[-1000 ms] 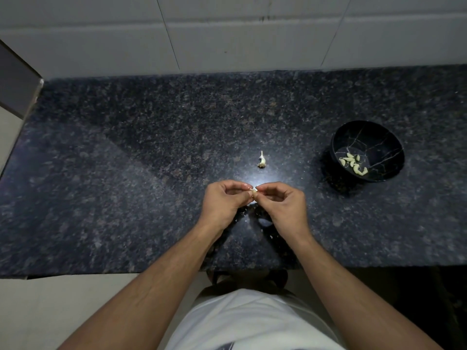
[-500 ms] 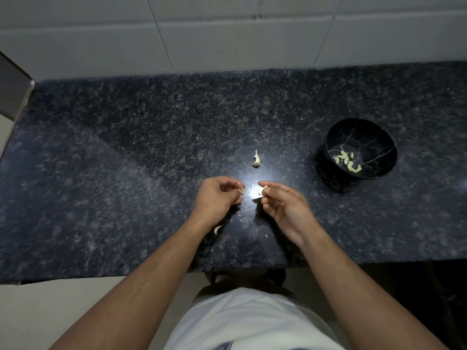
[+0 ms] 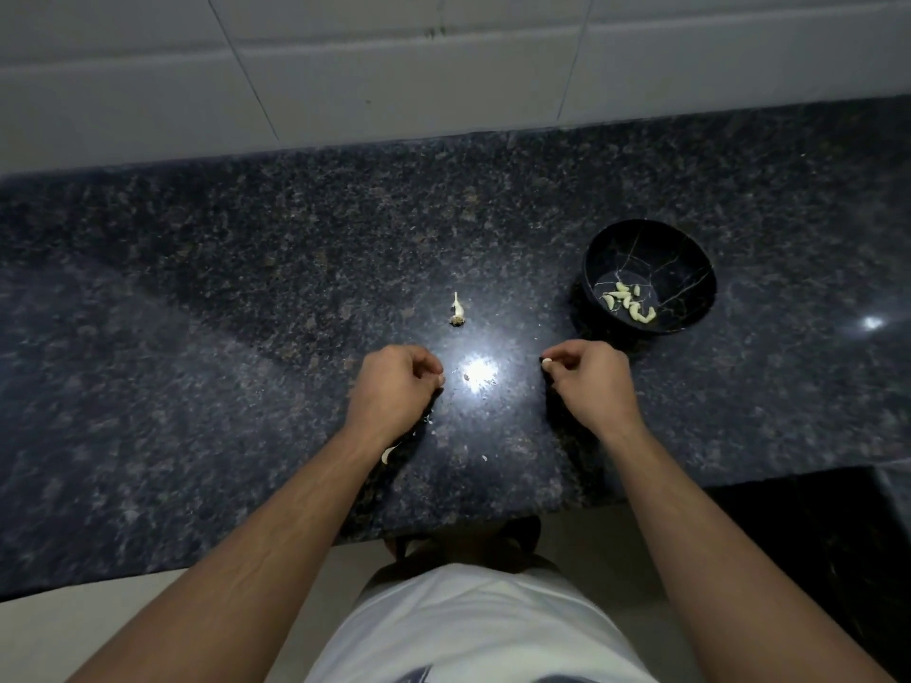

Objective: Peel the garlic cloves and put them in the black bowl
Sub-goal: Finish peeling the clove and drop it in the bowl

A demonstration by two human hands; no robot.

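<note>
The black bowl (image 3: 648, 277) stands on the dark speckled desk (image 3: 246, 298), and everything else is placed from it. Inside it, on the bottom toward the near side, lies a small heap of peeled garlic cloves (image 3: 628, 302), pale against the veined black interior.

The right hand (image 3: 586, 384) sits just in front of the bowl and slightly to its left, close to the near rim but not touching it. Its fingers are curled, and between the thumb and fingertips it pinches a small pale garlic clove (image 3: 546, 365), which pokes out on the side of the hand facing away from the bowl.

The left hand (image 3: 394, 389) is farther left of the bowl, well apart from the right hand, with a bright glare spot (image 3: 477, 371) on the desk between the two. Its fingers are curled too; something pale shows at the fingertips, but it is too small to say whether it is skin being held or only a nail.

Left of the bowl, beyond the left hand, lies a garlic stem with root end (image 3: 457, 310), alone on the desk. A curved scrap of garlic skin (image 3: 388, 454) lies by the left wrist, and tiny flecks are scattered near it.
</note>
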